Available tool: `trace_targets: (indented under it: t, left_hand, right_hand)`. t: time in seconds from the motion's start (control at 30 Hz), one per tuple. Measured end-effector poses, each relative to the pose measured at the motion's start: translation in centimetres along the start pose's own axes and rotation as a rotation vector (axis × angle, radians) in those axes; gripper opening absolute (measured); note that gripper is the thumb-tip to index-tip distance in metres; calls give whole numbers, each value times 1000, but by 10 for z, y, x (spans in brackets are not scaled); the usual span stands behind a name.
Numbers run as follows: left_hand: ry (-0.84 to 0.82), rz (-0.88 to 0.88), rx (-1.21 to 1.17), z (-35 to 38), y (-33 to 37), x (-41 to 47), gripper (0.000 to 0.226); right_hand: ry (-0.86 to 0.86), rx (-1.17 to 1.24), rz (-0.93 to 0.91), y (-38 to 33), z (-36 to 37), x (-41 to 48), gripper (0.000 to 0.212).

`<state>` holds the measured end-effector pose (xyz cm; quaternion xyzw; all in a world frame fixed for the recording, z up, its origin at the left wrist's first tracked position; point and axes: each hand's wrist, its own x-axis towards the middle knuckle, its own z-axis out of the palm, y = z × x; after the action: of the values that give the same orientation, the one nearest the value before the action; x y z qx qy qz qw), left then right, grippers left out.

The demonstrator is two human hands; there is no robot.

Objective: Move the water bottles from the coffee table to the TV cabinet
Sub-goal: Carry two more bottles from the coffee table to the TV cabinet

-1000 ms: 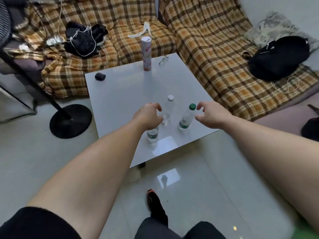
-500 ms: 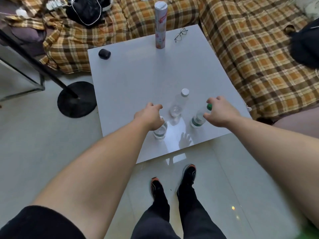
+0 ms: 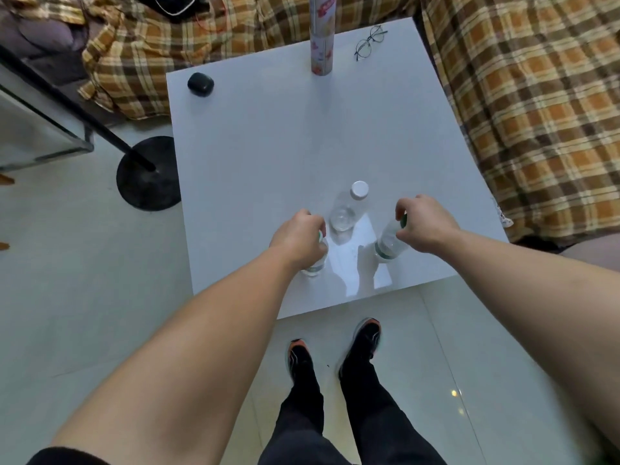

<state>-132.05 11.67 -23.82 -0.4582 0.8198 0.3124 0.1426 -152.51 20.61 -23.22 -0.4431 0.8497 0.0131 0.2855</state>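
Three clear water bottles stand near the front edge of the white coffee table. My left hand is closed over the top of the left bottle, hiding its cap. My right hand grips the neck of the green-capped right bottle. Between the two hands the white-capped middle bottle stands untouched. All three bottles still rest on the table. The TV cabinet is not in view.
A tall pink can, a pair of glasses and a small black case sit at the table's far side. Plaid-covered sofas wrap the back and right. A black stand base sits left on the floor.
I have stepped closer and the view tilted down. Both hands came down onto the outer bottles and closed on their tops.
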Motion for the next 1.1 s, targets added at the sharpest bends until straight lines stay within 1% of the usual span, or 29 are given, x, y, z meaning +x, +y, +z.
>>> trace_targets:
  t: [0.1, 0.17, 0.27, 0.37, 0.53, 0.63, 0.7, 0.8, 0.93, 1.03, 1.1]
  left_hand:
    - [18, 62, 6, -19, 14, 5, 23]
    - [25, 103, 9, -33, 29, 8, 25]
    - [18, 194, 49, -49, 57, 7, 29]
    - [32, 335, 104, -62, 88, 3, 33]
    - [17, 607, 170, -65, 148, -21, 34]
    - [5, 735, 169, -60, 178, -50, 34]
    - [-28, 812, 197, -50, 198, -72, 35]
    - [-86, 940, 223, -25, 230, -108, 40]
    - [-158, 1123, 267, 17, 267, -175, 49]
    - [-226, 1291, 308, 49, 284, -237, 49]
    - [-261, 1397, 342, 67, 289, -281, 47]
  right_hand:
    - [54, 19, -73, -4, -33, 6, 18]
    - [85, 28, -87, -4, -56, 3, 19]
    - [117, 27, -77, 7, -77, -18, 20]
    - [182, 27, -27, 22, -93, -55, 19]
    - [319, 91, 216, 58, -99, -140, 12]
    - [383, 105, 356, 69, -93, -196, 20]
    - [434, 123, 460, 79, -85, -239, 21]
    - [512, 175, 625, 95, -62, -307, 19]
    - [590, 252, 808, 104, -23, -405, 22]
    - [617, 286, 956, 100, 12, -486, 19]
    - [616, 295, 1056, 87, 32, -540, 22]
